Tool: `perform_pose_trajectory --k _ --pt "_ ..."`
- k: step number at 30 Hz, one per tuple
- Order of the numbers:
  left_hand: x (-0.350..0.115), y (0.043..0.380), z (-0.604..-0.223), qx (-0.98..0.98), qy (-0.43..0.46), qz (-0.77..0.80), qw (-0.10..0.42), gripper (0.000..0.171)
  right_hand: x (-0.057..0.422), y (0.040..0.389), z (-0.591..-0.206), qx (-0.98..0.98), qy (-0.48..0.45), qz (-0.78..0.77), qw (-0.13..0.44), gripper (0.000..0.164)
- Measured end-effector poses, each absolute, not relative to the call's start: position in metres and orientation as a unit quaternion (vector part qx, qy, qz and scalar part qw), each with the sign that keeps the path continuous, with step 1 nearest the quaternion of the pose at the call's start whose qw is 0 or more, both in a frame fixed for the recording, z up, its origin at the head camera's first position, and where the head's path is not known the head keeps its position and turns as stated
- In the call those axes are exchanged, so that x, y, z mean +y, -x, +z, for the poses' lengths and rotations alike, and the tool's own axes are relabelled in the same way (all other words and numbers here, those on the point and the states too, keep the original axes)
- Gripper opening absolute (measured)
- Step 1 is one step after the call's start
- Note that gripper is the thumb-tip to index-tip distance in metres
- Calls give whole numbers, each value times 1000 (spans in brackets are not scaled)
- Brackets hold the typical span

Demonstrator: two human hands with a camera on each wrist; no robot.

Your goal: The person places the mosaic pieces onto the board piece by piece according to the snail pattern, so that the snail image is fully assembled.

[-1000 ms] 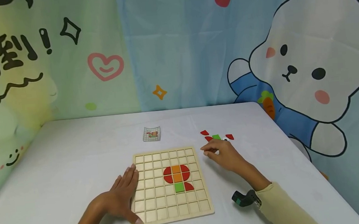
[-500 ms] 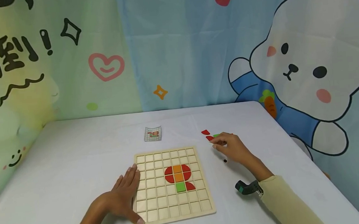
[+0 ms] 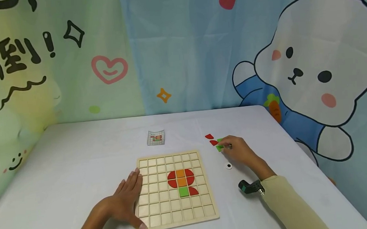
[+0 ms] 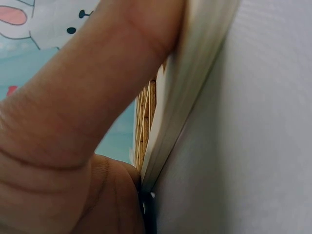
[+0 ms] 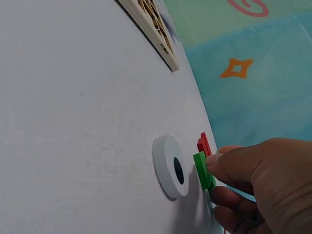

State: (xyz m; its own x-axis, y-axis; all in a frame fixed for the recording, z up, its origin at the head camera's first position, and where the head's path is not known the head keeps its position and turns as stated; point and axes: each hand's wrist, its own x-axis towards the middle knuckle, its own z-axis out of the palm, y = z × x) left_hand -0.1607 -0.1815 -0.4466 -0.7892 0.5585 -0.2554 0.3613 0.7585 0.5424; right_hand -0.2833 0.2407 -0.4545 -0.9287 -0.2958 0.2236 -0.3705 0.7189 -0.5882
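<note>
My left hand (image 3: 124, 202) lies along the left side of a wooden grid board (image 3: 165, 216), fingers straight and thumb on its near left corner. On the board sit orange squares (image 3: 181, 178) flanked by red rounded tiles (image 3: 171, 180), with a green square (image 3: 183, 191) and a red quarter-round tile (image 3: 193, 190) below. Beyond the board's right side, my right hand (image 3: 238, 149) pinches a green tile (image 5: 203, 170) by its edge. A white disc with a black centre (image 5: 168, 165) lies on the table nearer than that hand.
Several loose red tiles (image 3: 209, 136) lie by the right fingertips, with another green piece (image 3: 219, 139) partly hidden behind them. A small pattern card (image 3: 156, 138) lies beyond the board. A printed curtain (image 3: 179, 57) hangs behind the white table (image 3: 86, 154).
My right hand has moved right from beside the board to the loose tiles. The white disc now lies in view below it, and a green tile shows at the fingertips. The left hand stays put.
</note>
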Motion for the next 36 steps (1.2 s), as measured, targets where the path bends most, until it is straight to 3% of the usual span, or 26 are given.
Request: perform_pose_trajectory --k 19,36 --pt "-177 156 -432 919 -250 227 205 146 233 287 -449 -956 -147 255 -7 28" --pt "-178 155 -433 921 -246 226 199 146 230 282 -452 -941 -169 293 3 27"
